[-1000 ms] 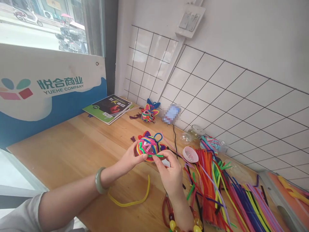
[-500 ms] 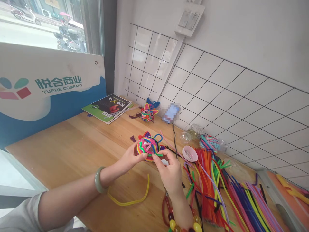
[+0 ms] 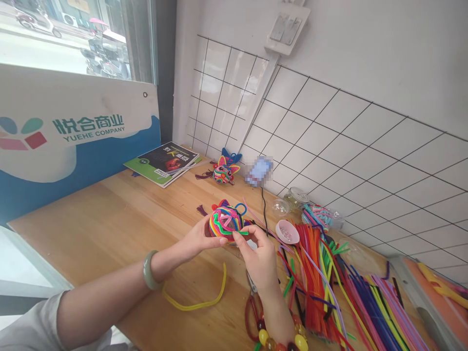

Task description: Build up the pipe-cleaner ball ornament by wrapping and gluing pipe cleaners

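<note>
My left hand (image 3: 206,236) is closed around the side of a round ornament (image 3: 221,225) wrapped in stripes of many-coloured pipe cleaners. A blue loop stands at its top, and a dark tassel (image 3: 202,210) trails at its left. Between the thumb and fingers of my right hand (image 3: 258,253) is the end of a green pipe cleaner (image 3: 239,233), which runs across the ornament's front. Under my wrists, a bent yellow pipe cleaner (image 3: 197,307) lies on the wooden table (image 3: 87,224). Red-handled scissors (image 3: 251,312) lie partly hidden behind my right forearm.
A similar finished-looking ornament (image 3: 224,169) sits near the wall beside a blurred phone (image 3: 259,171). At the right are a pink bowl (image 3: 287,232) of small pieces and bundles of pipe cleaners (image 3: 314,282). Booklets (image 3: 163,163) lie at the back left, by a printed board (image 3: 84,136).
The ornament has turned a little in my left hand, and more of the green pipe cleaner shows on its front. My left thumb now lies straighter. My right hand has shifted slightly right.
</note>
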`<state>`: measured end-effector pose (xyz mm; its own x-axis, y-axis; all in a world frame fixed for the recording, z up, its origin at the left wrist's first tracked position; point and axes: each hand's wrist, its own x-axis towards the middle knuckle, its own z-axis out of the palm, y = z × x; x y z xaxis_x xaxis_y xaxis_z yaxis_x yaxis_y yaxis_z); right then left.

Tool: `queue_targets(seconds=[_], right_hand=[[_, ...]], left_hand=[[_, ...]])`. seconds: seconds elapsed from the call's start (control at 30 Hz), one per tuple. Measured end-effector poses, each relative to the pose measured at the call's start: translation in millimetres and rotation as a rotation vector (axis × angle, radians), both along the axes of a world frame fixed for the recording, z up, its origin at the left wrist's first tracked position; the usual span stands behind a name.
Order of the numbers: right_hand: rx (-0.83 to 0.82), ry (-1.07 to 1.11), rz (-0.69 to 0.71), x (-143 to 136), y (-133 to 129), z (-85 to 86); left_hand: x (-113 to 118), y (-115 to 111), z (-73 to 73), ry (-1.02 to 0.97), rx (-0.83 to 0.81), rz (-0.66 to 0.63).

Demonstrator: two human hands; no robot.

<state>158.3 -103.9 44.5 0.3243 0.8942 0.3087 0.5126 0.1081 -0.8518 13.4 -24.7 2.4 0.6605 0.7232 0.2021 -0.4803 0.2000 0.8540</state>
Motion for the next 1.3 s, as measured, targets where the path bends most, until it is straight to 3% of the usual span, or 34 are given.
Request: queue_targets(seconds=[0.57,0.97,1.3], right_hand=[[-0.053,-0.049,0.008,-2.3,2.0,-4.1],[-0.035,-0.074,0.007,-2.6,0.3,-1.4],[-0.003,-0.144,-0.001,-4.8,0.1,-1.0]], left_hand=[[1.5,-0.9,3.2,0.097,-0.030,0.100],[0.5,-0.5,1.8,0.049,-0.013,0.051],[2.2,-0.7,2.1,0.103,-0.014,0.135]])
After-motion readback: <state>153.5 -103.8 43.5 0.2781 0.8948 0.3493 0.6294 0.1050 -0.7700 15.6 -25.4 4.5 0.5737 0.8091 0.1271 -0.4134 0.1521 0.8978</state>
